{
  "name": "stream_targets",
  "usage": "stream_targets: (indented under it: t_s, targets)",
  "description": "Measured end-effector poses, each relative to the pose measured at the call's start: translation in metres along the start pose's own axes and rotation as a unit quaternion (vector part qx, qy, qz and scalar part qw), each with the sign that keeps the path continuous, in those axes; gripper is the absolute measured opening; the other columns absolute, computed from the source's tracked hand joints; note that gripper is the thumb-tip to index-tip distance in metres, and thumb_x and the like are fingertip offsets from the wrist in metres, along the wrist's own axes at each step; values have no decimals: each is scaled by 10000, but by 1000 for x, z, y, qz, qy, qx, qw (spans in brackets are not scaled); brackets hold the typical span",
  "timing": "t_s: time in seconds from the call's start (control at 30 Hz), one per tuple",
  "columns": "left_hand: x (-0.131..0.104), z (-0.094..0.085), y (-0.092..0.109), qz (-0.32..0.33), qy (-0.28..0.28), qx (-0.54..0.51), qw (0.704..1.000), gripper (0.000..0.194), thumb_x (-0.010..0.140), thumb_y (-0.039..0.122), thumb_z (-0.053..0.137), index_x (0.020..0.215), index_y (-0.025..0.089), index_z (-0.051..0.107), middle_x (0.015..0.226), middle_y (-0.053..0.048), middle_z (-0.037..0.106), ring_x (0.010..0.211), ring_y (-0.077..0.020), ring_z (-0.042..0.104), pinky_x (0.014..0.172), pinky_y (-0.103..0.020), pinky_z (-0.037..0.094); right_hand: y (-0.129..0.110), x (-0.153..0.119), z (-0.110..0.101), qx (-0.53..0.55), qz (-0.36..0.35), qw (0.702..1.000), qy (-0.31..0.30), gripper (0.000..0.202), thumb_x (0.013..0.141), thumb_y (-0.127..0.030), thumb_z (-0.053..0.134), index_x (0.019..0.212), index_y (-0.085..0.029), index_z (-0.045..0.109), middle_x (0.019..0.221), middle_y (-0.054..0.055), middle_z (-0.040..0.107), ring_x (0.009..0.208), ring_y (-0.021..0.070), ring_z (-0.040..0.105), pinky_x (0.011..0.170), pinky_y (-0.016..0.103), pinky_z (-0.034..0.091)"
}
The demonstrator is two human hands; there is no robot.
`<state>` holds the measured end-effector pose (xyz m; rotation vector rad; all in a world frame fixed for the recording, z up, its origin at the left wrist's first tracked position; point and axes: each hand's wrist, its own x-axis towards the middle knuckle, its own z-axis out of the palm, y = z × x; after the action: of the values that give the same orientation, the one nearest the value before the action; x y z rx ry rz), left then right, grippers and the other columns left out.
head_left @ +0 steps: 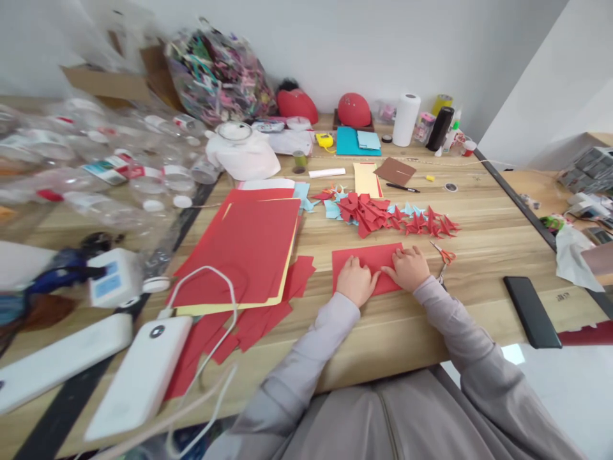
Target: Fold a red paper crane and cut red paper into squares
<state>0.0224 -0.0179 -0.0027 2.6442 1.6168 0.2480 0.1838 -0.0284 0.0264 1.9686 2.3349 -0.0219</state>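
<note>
Nearest to the person, a black phone (531,313) lay well to the right of a red sheet (378,257), which was flat on the wooden table (407,326). I saw the left hand (354,282) pressing on the sheet's left part, fingers loosely open, and the right hand (410,268) open across its right edge; the thumbs pointed together, though I couldn't tell whether they met. Orange-handled scissors (447,255) lay just right of the sheet, and a stack of red paper (249,249) to its left. Beyond it came folded red pieces (366,214), then a black pen (403,188), and farthest, an upright white roll (406,121).
</note>
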Motion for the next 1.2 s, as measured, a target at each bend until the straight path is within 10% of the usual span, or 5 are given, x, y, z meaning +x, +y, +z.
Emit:
stream_targets:
  t_s: [0.3,0.63,1.2]
  targets:
    - [-11,25,-5,3,104,-42,994,475,879,471,447,969,72,688,1160,-253,585,1164,-326,511,989,-448,397,2,-2,1,-3,0,1000,7,562,940,-521,316,1114,-92,636,1197,211,623,1128,277,554,986,415,287]
    - [-14,11,-2,-14,37,-45,998,589,864,556,407,1330,209,504,1419,-185,394,1212,-355,424,984,-485,362,2,-3,1,-11,-6,1000,8,510,931,-498,385,1103,-90,637,1205,197,623,1121,280,557,974,412,293]
    - [-12,20,-7,16,-4,-40,999,847,710,734,495,1413,273,395,1510,-151,286,1387,-433,182,1107,-577,125,0,2,-1,-4,10,1000,13,468,944,-436,378,990,-86,684,1077,188,679,1021,276,601,904,386,363]
